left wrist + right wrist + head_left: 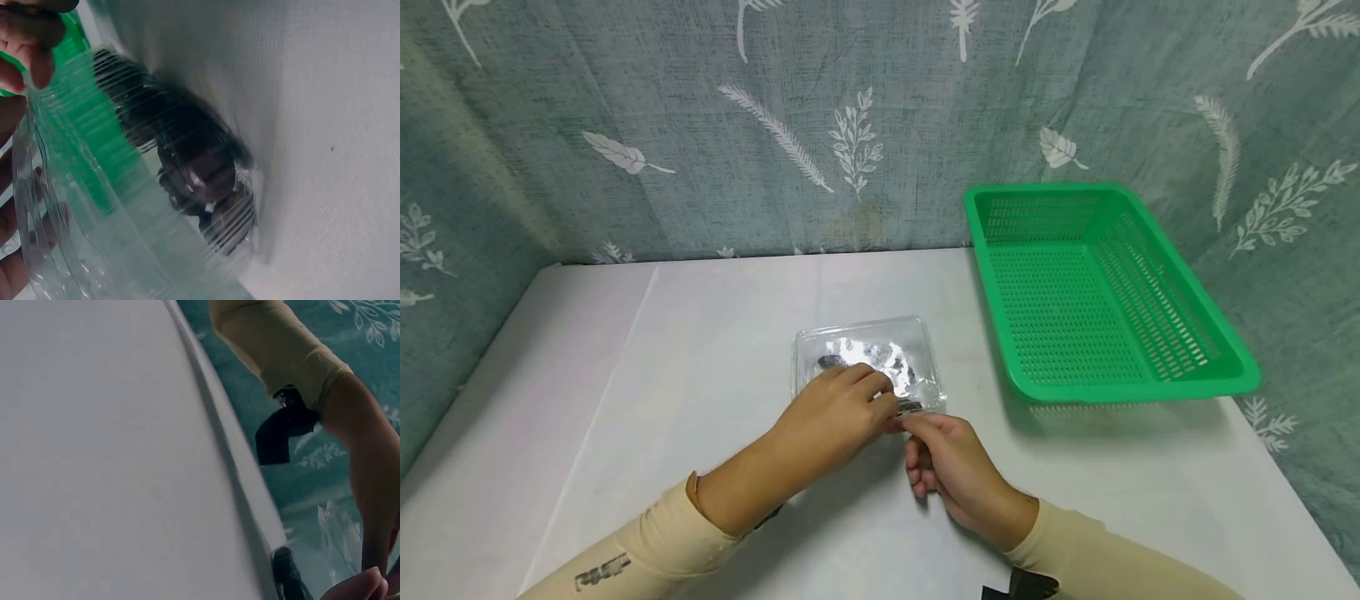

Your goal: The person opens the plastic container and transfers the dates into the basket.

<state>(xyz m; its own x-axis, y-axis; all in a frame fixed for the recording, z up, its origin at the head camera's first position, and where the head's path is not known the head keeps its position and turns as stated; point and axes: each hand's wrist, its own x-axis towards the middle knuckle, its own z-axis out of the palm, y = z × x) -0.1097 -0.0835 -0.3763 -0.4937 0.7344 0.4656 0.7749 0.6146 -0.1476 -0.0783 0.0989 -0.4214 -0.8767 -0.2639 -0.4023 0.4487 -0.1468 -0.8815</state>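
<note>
A clear plastic clamshell box point(916, 333) lies on the white table, with dark, glossy rounded pieces point(199, 159) inside it. Its ribbed wall fills much of the left wrist view, where the pieces show through. My left hand point(842, 408) reaches over the front of the box, its bent fingers gripping the edge by the front right corner. At that same corner, the thumb and forefinger of my right hand point(958, 467) pinch the rim, while its other fingers curl underneath. The left hand's fingertips are partly hidden in the head view.
A green perforated basket point(1075, 308) stands at the right side of the table point(715, 333), close to the box. Grey-green leaf-patterned cloth point(700, 150) hangs behind and at both sides. Both forearms come in from the front edge.
</note>
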